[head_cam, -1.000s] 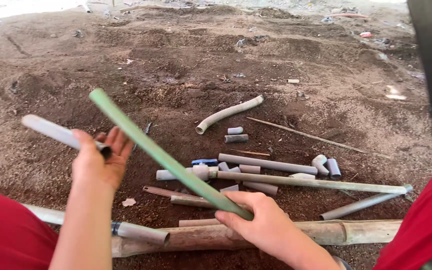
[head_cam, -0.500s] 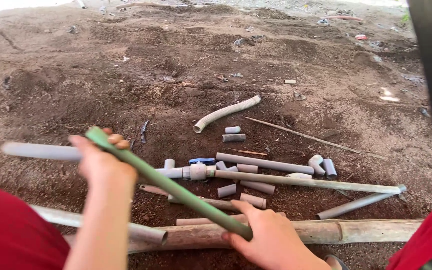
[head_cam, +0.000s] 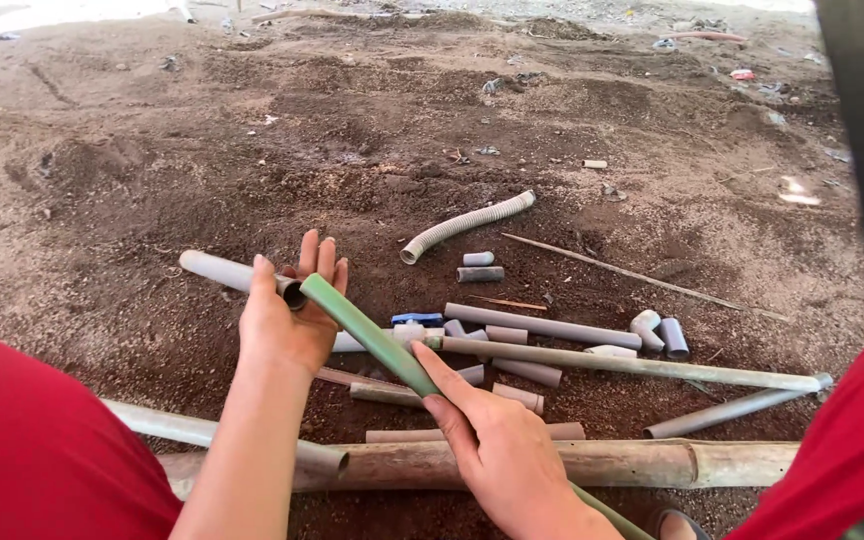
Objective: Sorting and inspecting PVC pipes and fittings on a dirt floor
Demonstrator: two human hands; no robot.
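My left hand holds a grey pipe up off the ground, fingers stretched upward around its open right end. My right hand grips a long green pipe near its middle. The green pipe slants up and left from my lap. Its upper end touches the mouth of the grey pipe, right at my left fingers. Whether it sits inside the grey pipe I cannot tell.
On the dirt lie a thick bamboo pole, a long grey pipe, several short pipe offcuts, a blue-handled valve, elbow fittings, a corrugated hose and a thin stick. My red-clothed knees flank the pile.
My left hand has brought the grey pipe rightward. The green pipe's free end has dropped from pointing high left to meeting the grey pipe's mouth.
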